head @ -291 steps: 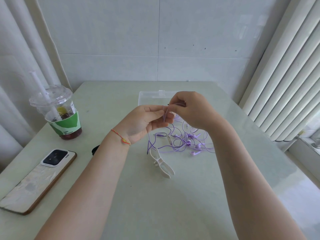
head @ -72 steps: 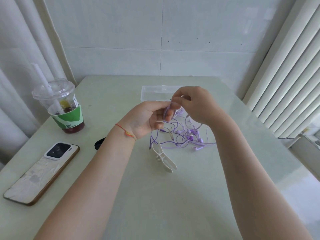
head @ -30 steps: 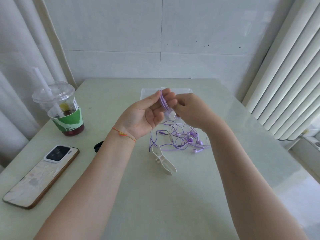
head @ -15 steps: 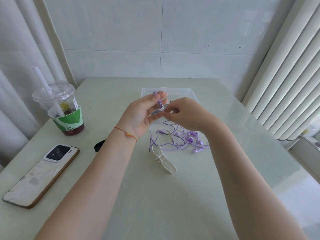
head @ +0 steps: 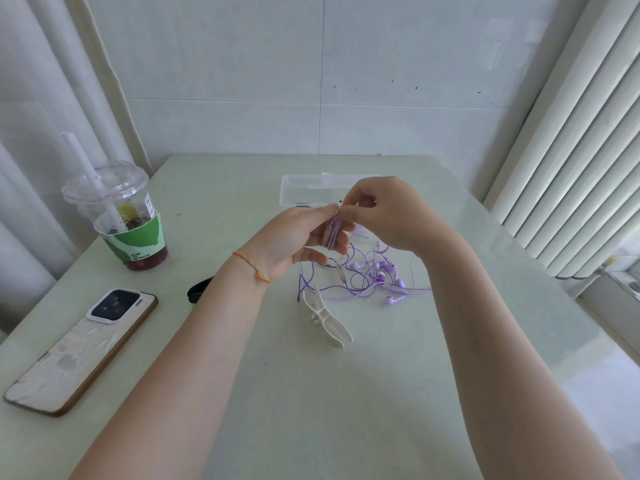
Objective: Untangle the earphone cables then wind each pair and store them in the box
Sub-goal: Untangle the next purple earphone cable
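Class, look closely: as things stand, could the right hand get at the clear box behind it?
Probably not yet. The right hand pinches the purple cable wound on the left hand's fingers. The clear box lies just behind, nothing between, once it lets go.

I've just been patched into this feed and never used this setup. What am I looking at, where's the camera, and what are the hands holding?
There is no machine here: these are a person's two bare arms, seen from one wide-angle camera worn on the head, looking forward and down. The left hand has thin purple earphone cable looped round its fingers; the right hand pinches that cable near the left fingertips. On the pale green table lie a loose tangle of purple earphones, a white plastic cable winder, a clear plastic box, a phone in a pale case and a lidded plastic drink cup with a straw.
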The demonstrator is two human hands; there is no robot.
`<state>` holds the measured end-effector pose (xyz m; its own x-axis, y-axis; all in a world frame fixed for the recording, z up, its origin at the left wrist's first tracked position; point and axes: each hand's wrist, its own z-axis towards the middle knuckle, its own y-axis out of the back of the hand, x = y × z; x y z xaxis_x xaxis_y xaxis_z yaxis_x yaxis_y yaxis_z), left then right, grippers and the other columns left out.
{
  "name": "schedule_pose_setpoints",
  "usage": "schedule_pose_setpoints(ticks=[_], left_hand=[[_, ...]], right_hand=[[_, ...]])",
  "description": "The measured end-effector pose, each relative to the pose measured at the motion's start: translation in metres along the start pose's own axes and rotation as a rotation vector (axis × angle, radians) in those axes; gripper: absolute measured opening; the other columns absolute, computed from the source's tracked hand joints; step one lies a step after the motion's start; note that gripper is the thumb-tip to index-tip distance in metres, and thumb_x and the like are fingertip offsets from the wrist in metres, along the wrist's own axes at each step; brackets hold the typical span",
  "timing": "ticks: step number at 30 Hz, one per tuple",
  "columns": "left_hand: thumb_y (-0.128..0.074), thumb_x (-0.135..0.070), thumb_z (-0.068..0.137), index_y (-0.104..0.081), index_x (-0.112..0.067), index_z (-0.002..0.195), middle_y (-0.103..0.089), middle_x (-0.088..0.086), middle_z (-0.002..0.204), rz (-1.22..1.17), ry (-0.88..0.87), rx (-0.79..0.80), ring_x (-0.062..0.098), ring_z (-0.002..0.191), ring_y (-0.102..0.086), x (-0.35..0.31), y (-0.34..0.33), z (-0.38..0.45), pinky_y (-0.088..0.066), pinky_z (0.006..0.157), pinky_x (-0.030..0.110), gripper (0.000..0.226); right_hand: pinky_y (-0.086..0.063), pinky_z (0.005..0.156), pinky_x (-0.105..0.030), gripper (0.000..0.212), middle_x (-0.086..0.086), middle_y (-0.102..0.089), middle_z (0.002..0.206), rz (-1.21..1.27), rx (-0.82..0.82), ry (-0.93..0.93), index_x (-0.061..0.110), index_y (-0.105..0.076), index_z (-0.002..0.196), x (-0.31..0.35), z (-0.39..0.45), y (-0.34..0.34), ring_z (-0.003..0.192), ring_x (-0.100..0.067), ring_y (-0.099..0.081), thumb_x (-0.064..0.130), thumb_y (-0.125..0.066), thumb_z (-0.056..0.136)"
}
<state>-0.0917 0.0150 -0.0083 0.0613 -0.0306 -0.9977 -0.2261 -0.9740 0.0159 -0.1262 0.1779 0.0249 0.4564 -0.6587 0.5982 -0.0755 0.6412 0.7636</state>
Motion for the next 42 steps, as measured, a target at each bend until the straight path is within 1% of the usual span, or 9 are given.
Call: schedule_pose_setpoints(ticks=[3,7,13,17,21,27,31,37,42], left_hand=[[-0.05,-0.03,0.098,-0.072,-0.011,0.097,-0.067,0.005,0.081,-0.05,0.004,0.054,0.017,0.077,-0.064,0.001,0.003,0.0,-0.046,0.055,0.022,0.029],[-0.05,-0.026,0.097,-0.071,-0.01,0.099,-0.065,0.001,0.079,-0.178,0.012,0.099,0.013,0.072,-0.064,0.0,0.003,-0.001,-0.044,0.051,0.019,0.026],[-0.043,-0.023,0.098,-0.072,-0.005,0.099,-0.071,0.004,0.085,-0.568,0.037,0.103,0.016,0.078,-0.07,-0.006,0.004,-0.002,-0.05,0.049,0.019,0.035],[-0.045,-0.019,0.098,-0.067,-0.006,0.109,-0.073,0.002,0.097,-0.726,-0.017,0.065,0.015,0.089,-0.071,-0.007,0.005,-0.001,-0.054,0.055,0.018,0.028],[-0.048,-0.018,0.098,-0.066,-0.011,0.11,-0.074,0.0,0.101,-0.769,-0.048,-0.022,0.014,0.094,-0.071,-0.003,0.006,0.003,-0.055,0.059,0.017,0.023],[-0.049,-0.02,0.1,-0.067,-0.016,0.106,-0.074,-0.001,0.103,-0.597,-0.126,-0.18,0.011,0.099,-0.07,0.003,0.01,0.008,-0.057,0.065,0.02,0.02],[-0.048,-0.021,0.101,-0.069,-0.012,0.108,-0.075,-0.002,0.095,-0.281,-0.085,-0.263,0.01,0.087,-0.07,0.007,0.009,0.008,-0.057,0.06,0.024,0.023],[-0.043,-0.022,0.102,-0.07,-0.009,0.1,-0.073,0.009,0.091,-0.029,-0.005,-0.098,0.018,0.088,-0.07,0.003,0.001,0.001,-0.051,0.053,0.022,0.03],[-0.045,-0.03,0.101,-0.071,-0.008,0.1,-0.07,0.007,0.087,-0.069,0.027,0.021,0.02,0.082,-0.068,-0.003,0.0,-0.001,-0.047,0.05,0.022,0.034]], right_hand=[[-0.041,0.056,-0.022,0.008,-0.005,-0.063,0.074,0.023,-0.049,0.005,0.017,-0.071,0.086,-0.004,0.002,0.001,0.063,-0.013,-0.052,0.02,-0.064,0.089],[-0.035,0.042,-0.016,0.012,0.002,-0.053,0.058,0.081,-0.054,-0.007,0.018,-0.072,0.088,-0.006,0.003,0.0,0.048,-0.008,-0.042,0.018,-0.06,0.091],[-0.031,0.041,-0.015,0.023,0.001,-0.052,0.061,0.069,-0.011,-0.031,0.025,-0.066,0.075,-0.006,0.003,-0.006,0.047,-0.01,-0.037,0.023,-0.054,0.095],[-0.031,0.04,-0.013,0.03,0.013,-0.054,0.047,0.019,0.123,-0.065,0.016,-0.06,0.068,-0.003,0.0,-0.009,0.039,-0.004,-0.039,0.024,-0.051,0.096],[-0.042,0.044,-0.018,0.039,0.013,-0.05,0.038,0.056,0.241,-0.078,0.024,-0.053,0.057,0.007,-0.005,-0.01,0.036,-0.008,-0.045,0.024,-0.051,0.096],[-0.042,0.044,-0.017,0.021,-0.001,-0.061,0.062,0.041,0.291,-0.067,0.011,-0.07,0.085,0.012,-0.009,-0.008,0.046,-0.018,-0.055,0.024,-0.055,0.092],[-0.045,0.054,-0.024,0.016,0.003,-0.058,0.059,0.031,0.183,-0.028,0.015,-0.068,0.08,0.01,-0.006,-0.005,0.046,-0.015,-0.052,0.026,-0.061,0.089],[-0.035,0.045,-0.01,0.012,0.011,-0.062,0.064,0.053,0.021,-0.026,0.016,-0.071,0.081,0.004,-0.003,0.0,0.047,0.001,-0.046,0.018,-0.06,0.085],[-0.047,0.06,-0.027,0.007,0.0,-0.068,0.073,0.108,-0.063,-0.017,0.019,-0.069,0.081,-0.004,0.001,0.001,0.058,-0.013,-0.055,0.023,-0.067,0.086]])
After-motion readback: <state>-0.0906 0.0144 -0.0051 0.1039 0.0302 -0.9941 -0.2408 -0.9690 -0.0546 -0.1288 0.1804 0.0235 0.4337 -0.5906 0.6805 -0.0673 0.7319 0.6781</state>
